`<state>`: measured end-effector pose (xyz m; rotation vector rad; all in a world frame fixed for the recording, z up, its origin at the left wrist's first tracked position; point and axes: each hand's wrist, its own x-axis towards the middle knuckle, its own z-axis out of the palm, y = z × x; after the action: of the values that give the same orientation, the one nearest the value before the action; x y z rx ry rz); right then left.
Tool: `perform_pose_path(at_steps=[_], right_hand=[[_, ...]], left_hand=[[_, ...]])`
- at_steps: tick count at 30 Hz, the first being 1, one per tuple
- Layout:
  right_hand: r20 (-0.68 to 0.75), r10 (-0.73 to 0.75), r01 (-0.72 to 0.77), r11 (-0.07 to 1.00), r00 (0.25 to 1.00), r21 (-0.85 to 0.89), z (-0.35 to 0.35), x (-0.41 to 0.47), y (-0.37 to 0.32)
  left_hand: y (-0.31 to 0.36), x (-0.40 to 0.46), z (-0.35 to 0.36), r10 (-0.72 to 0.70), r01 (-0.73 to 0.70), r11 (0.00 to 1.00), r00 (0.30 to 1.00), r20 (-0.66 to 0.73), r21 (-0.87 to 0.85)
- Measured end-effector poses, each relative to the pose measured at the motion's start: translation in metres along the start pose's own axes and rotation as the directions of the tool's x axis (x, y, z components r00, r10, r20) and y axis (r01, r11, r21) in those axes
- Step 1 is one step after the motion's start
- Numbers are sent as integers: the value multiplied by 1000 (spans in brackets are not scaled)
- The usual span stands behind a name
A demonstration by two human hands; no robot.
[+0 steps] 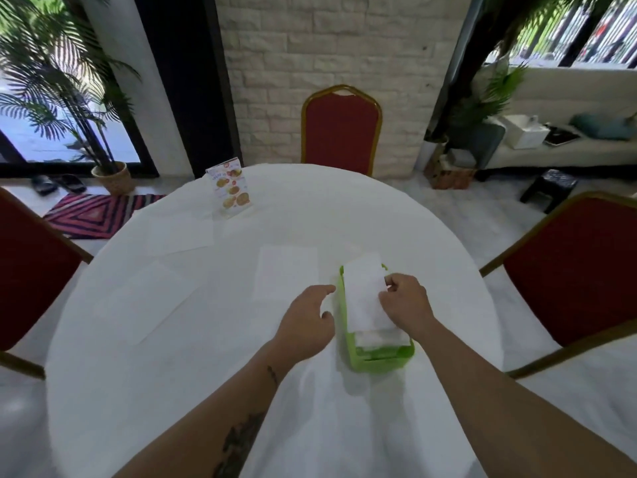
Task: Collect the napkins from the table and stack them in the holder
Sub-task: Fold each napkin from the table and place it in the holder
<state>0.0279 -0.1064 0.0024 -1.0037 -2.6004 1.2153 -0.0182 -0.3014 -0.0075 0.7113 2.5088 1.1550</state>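
the right hand (405, 301) pinches a white napkin (367, 298) at its edge and lays it on top of the pile in the green holder (379, 362), which sits on the white table (206, 374) at about 4 o'clock from the middle of the table. the left hand (306, 322) is open and holds nothing; it floats just beside the holder's left wall. to do this step well, i think the napkin should go down flat, with its edges lined up with the ones under it, so the far end does not poke out over the rim, and the open hand can hold the holder so it does not slide. there is one holder. more napkins lie flat on the table, and they are hard to see, white on white: one in the middle (286, 274) just left of the holder, one at 9 o'clock (151, 301), and one at 11 o'clock (179, 234). so i count three left on the table, maybe more that i cannot see. there is one menu card (231, 189) at 12 o'clock, and three red chairs (341, 129) around the table
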Motion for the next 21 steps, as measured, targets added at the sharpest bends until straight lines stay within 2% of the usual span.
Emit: perform_pose_path(at_steps=[3, 5, 9, 13, 15, 17, 19, 21], right_hand=[[45, 75, -72, 994, 996, -78, -4, 6, 20], [65, 49, -44, 995, 997, -87, -5, 8, 26], [109, -7, 19, 995, 994, -103, -9, 12, 31], [133, -18, 47, 976, 991, -214, -13, 11, 35], [99, -98, 125, 942, 990, -312, -12, 9, 36], [88, -245, 260, 878, 965, -401, -8, 6, 39], [159, -360, 392, 800, 919, -455, -4, 5, 40], [266, -382, 466, 737, 885, -491, -1, 5, 43]], left_hand=[[7, 4, 19, -1, -5, 998, 997, 79, 70], [13, 7, 30, -5, -7, 994, 994, 105, 110], [21, 14, 51, 9, -21, 984, 998, 66, 177], [24, 18, 64, -10, 0, 962, 999, 36, 272], [22, 19, 68, -23, 5, 950, 998, 54, 313], [20, 18, 70, -28, 9, 943, 998, 52, 333], [19, 18, 70, -22, 7, 934, 999, 39, 357], [18, 18, 70, -22, 6, 931, 999, 39, 366]])
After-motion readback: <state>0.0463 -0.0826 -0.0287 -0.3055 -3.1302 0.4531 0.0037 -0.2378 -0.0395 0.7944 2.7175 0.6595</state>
